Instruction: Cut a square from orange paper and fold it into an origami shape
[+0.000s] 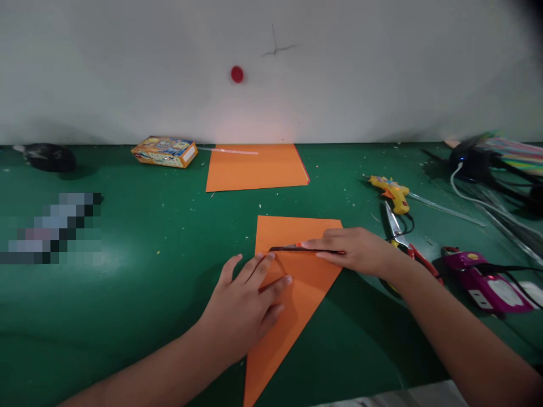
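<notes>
In the middle of the frame, an orange sheet (307, 288) is lying on the green worktop (161, 226), its lower part narrowing to a point at the bottom edge. The left hand (244, 302) is resting flat on the sheet's left part, its fingers spreading and pressing down without gripping anything. The right hand (360, 249) is reaching in from the lower right, its fingers pinching a slim dark tool (283, 249) that is lying across the sheet and pointing at the left fingertips; blur is hiding exactly what it is. In the upper middle of the frame, more orange paper (254, 172) is lying against the white wall (148, 68), with a pale strip (237, 151) crossing its top. A patterned yellow box (165, 151) is sitting at upper left, and a dark object (50, 157) is resting farther left. At right, a yellow glue gun (396, 194) is lying just above scissors (394, 221), whose handles the right arm is partly covering. A purple device (487, 282) is lying at the lower right, and a white cable (470, 195) is running above it.
</notes>
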Motion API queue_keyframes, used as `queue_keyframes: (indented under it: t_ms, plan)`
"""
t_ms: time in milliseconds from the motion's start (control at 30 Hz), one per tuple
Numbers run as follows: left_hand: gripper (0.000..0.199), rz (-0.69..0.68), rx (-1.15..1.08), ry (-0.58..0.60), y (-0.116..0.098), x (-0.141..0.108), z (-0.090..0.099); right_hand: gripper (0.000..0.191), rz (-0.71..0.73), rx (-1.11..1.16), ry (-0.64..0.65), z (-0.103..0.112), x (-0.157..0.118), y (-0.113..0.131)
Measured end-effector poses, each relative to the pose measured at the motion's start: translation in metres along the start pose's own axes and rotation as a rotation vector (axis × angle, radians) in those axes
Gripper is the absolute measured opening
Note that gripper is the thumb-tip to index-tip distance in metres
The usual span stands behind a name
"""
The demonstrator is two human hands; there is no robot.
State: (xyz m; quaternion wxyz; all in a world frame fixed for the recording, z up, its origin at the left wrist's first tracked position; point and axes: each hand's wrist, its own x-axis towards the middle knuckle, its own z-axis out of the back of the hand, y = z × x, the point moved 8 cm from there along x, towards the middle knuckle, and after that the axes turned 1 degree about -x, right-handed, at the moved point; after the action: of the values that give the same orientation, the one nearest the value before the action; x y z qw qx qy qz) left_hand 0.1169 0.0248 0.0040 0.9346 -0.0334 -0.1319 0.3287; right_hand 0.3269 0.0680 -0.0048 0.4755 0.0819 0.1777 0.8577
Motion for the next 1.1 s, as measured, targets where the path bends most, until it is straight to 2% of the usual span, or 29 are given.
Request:
queue_keyframes:
  t_ms: [1100]
  plan:
    - [0.035, 0.013, -0.003, 0.028, 0.0011, 0.0004, -0.0007, 0.04, -0.027, -0.028, 0.032, 0.0082, -0.0029, 0.0021]
